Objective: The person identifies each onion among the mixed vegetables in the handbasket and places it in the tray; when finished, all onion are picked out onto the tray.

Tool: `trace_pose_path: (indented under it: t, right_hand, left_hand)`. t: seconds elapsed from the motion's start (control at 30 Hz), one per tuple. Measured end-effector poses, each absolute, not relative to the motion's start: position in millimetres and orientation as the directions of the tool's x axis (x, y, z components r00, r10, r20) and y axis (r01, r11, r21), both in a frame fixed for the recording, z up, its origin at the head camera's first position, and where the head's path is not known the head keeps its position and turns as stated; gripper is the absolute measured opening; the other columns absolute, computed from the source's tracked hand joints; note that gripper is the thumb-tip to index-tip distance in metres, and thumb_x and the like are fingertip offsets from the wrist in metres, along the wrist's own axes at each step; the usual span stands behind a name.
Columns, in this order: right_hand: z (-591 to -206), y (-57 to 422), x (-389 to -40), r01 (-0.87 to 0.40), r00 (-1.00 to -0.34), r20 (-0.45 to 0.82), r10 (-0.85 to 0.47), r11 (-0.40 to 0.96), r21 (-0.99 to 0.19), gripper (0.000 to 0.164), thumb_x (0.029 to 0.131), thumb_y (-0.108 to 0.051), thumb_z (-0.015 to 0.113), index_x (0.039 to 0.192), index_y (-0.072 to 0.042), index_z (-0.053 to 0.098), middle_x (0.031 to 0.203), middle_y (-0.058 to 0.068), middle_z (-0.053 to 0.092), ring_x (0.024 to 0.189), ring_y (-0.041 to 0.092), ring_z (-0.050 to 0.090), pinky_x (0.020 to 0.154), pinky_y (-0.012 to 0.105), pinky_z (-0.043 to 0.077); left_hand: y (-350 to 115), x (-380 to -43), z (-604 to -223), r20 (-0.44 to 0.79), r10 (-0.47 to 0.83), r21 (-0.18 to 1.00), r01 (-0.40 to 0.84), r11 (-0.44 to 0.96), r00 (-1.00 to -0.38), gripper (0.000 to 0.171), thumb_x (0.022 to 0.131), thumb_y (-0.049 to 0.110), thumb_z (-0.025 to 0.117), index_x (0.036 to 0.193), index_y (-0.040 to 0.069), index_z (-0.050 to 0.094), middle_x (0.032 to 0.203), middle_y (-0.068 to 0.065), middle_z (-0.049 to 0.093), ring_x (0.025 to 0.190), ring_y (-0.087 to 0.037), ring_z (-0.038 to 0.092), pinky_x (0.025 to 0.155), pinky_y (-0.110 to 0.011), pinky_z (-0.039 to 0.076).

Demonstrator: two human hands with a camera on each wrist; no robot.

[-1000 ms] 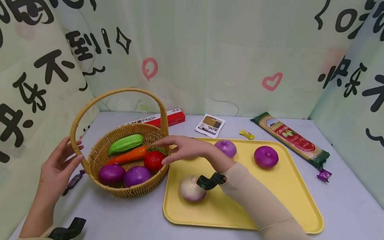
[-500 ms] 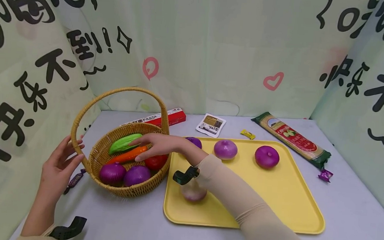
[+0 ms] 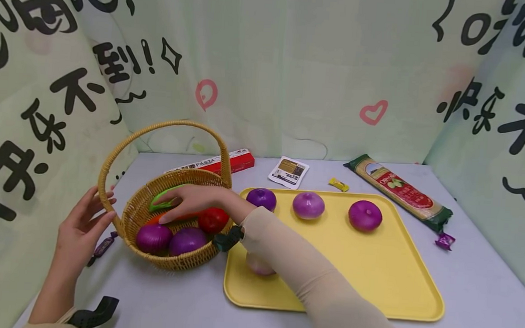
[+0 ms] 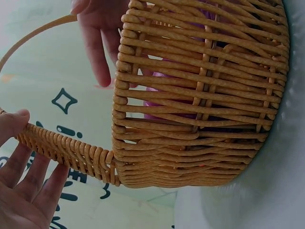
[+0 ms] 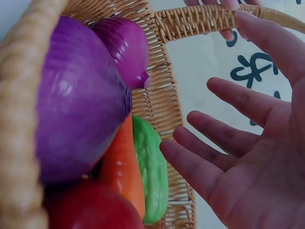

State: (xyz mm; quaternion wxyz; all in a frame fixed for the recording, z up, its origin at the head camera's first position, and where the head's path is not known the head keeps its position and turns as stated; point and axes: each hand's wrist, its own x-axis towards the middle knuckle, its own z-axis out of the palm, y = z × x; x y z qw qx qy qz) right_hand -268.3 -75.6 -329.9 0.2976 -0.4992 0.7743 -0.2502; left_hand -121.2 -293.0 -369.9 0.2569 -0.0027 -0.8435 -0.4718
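Note:
A wicker basket [image 3: 166,262] with an arched handle stands at the left of the table. My left hand [image 3: 80,228] grips the foot of that handle, thumb on one side and fingers on the other. Over the basket hovers my right hand [image 3: 192,200], palm down, its fingers spread and holding nothing in the right wrist view. Below it lie a ribbed purple onion [image 3: 154,238], a smoother purple onion [image 3: 188,241], a red tomato [image 3: 213,220], a carrot [image 5: 124,167] and a bumpy green cucumber-like vegetable [image 5: 151,176]. The right hand partly hides the carrot and green vegetable in the head view.
Beside the basket is a yellow tray [image 3: 328,268] bearing several onions, including a pale one [image 3: 258,265] partly behind the right sleeve. Behind are a red pasta box [image 3: 242,160], a white packet [image 3: 289,172] and a pasta bag [image 3: 401,190]. Wrapped candies [image 3: 103,248] lie about. Printed curtains enclose the table.
My right hand has moved left, from the tomato and the basket's right rim to over the carrot and green vegetable. The left hand stays on the handle.

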Motion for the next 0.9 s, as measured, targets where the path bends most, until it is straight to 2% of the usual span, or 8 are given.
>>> trace_pose_path:
  t: [0.13,0.53,0.73,0.9]
  right_hand:
    - [-330.6,-86.0,-266.9,-0.623,-0.348,-0.241,-0.906,0.416,-0.663,0.053,0.087,-0.047,0.061,0.136,-0.029,0.049,0.140,-0.006,0.050,0.131,0.014,0.045,0.105,0.022,0.040]
    - [-332.0,-104.9,-270.4,-0.590,-0.334,-0.302,-0.893,0.448,-0.672,0.057,0.088,-0.045,0.060,0.138,-0.021,0.048,0.142,0.000,0.049,0.129,0.010,0.044,0.106,0.022,0.038]
    - [-335.9,-111.6,-272.3,-0.595,-0.344,-0.332,-0.879,0.477,-0.647,0.058,0.087,-0.047,0.062,0.137,-0.021,0.050,0.139,-0.004,0.051,0.127,0.007,0.046,0.105,0.020,0.038]
    - [-340.2,-116.6,-272.2,-0.619,-0.327,-0.358,-0.875,0.484,-0.618,0.058,0.087,-0.047,0.061,0.137,-0.020,0.050,0.134,-0.004,0.054,0.119,0.004,0.051,0.098,0.018,0.043]
  left_hand:
    - [-293.3,-120.8,-369.0,0.427,-0.237,0.795,0.237,0.558,-0.873,0.067,0.091,0.005,0.059,0.147,0.028,0.032,0.129,0.021,0.054,0.109,0.016,0.051,0.082,0.001,0.042]
    - [-294.1,-121.1,-368.4,0.428,-0.232,0.797,0.243,0.553,-0.874,0.066,0.091,0.005,0.059,0.147,0.027,0.032,0.127,0.024,0.053,0.109,0.015,0.051,0.083,0.001,0.042]
    - [-294.3,-121.8,-368.5,0.422,-0.239,0.800,0.234,0.553,-0.875,0.066,0.091,0.006,0.059,0.147,0.028,0.032,0.125,0.025,0.052,0.109,0.016,0.050,0.083,0.001,0.042]
    - [-295.1,-122.8,-369.9,0.424,-0.242,0.805,0.240,0.543,-0.873,0.066,0.090,0.004,0.059,0.147,0.027,0.033,0.125,0.026,0.052,0.109,0.015,0.051,0.083,0.001,0.043]
